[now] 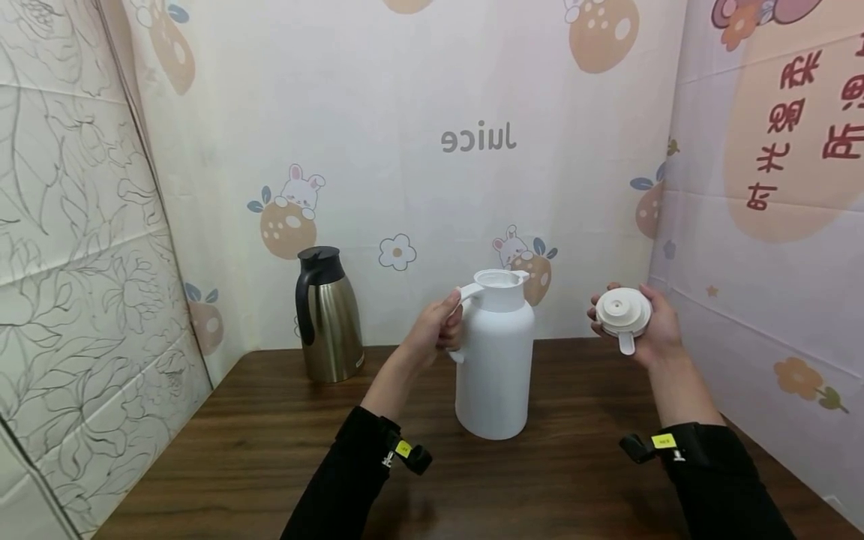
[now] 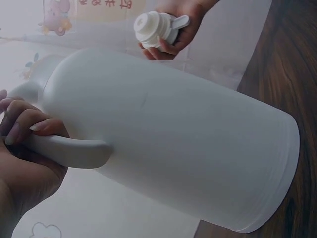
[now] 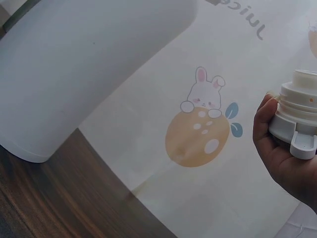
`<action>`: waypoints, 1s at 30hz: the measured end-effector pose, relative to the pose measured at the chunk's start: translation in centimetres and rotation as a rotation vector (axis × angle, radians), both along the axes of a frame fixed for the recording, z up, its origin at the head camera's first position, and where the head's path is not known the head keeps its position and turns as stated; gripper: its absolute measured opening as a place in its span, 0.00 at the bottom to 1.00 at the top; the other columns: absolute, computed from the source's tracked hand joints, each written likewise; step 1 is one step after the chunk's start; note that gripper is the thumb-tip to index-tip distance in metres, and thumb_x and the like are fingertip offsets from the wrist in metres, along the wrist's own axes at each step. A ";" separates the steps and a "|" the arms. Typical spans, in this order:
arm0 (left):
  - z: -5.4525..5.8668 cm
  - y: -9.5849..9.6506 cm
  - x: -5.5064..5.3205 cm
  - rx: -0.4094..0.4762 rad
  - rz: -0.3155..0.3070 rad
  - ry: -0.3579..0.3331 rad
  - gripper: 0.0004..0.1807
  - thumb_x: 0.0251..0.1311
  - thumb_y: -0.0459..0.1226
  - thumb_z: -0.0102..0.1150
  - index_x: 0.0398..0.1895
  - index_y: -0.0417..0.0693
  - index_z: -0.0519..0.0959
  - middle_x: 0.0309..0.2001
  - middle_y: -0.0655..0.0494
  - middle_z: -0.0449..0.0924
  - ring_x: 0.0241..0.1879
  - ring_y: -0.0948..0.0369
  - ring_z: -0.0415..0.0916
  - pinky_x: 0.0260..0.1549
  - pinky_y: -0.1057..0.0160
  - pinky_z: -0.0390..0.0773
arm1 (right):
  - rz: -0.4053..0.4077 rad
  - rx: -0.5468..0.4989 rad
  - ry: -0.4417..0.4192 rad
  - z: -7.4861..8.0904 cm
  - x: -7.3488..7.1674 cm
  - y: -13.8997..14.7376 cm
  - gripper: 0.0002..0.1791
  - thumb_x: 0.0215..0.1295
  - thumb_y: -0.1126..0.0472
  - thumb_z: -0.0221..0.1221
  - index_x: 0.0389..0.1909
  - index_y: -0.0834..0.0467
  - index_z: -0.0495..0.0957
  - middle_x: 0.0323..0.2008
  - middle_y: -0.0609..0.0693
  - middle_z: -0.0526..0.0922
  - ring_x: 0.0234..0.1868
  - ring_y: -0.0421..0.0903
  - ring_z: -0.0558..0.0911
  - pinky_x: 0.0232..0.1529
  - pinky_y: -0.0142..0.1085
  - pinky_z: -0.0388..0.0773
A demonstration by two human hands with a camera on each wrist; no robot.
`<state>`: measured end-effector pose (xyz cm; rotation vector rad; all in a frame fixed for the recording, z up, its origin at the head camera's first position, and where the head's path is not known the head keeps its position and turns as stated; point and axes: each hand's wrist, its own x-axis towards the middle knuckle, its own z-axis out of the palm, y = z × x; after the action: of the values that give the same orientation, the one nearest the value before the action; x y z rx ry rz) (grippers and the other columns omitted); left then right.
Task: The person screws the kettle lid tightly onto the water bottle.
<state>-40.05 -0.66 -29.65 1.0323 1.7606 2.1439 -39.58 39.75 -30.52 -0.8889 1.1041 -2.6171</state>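
My left hand (image 1: pixel 432 330) grips the handle of a white thermos jug (image 1: pixel 496 367), fingers curled round it. The jug is upright or nearly so, its mouth uncovered; I cannot tell whether its base touches the table. To the right of the jug and apart from it, my right hand (image 1: pixel 660 330) holds a white stepped jug lid (image 1: pixel 622 309) with a small lever tab. The lid's narrow plug end faces the head camera. Fingers curl round the lid (image 3: pixel 299 111) in the right wrist view. The jug body (image 2: pixel 168 129) fills much of the left wrist view.
A gold-brown metal thermos jug (image 1: pixel 334 322) with black lid and handle stands at the back left of the dark wooden table (image 1: pixel 256 435). Printed cloth walls (image 1: pixel 418 187) enclose the table at the back and both sides.
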 end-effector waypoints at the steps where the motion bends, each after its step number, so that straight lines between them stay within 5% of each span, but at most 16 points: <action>1: 0.0 -0.2 0.0 0.001 -0.013 -0.004 0.29 0.86 0.53 0.35 0.20 0.53 0.59 0.15 0.64 0.55 0.16 0.64 0.53 0.22 0.62 0.53 | -0.003 0.007 0.004 0.0 0.0 0.0 0.28 0.88 0.45 0.37 0.63 0.64 0.71 0.55 0.68 0.82 0.55 0.65 0.85 0.51 0.56 0.83; 17: -0.1 -3.3 0.9 0.034 -0.203 0.020 0.29 0.86 0.52 0.31 0.19 0.60 0.61 0.13 0.70 0.59 0.13 0.70 0.55 0.18 0.68 0.55 | 0.022 0.022 0.033 0.0 -0.1 -0.1 0.30 0.89 0.45 0.32 0.62 0.65 0.71 0.55 0.68 0.81 0.56 0.65 0.84 0.51 0.55 0.82; 30: -0.2 -6.5 0.6 0.018 -0.386 0.054 0.29 0.87 0.52 0.27 0.20 0.59 0.62 0.15 0.68 0.57 0.14 0.67 0.52 0.19 0.61 0.46 | -0.018 0.032 0.014 -0.1 0.0 -0.1 0.28 0.88 0.44 0.36 0.63 0.63 0.71 0.56 0.68 0.82 0.55 0.65 0.85 0.51 0.55 0.83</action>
<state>-39.42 -7.16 -29.82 1.3205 1.4208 1.9098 -39.62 39.66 -30.60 -0.8968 1.1595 -2.6040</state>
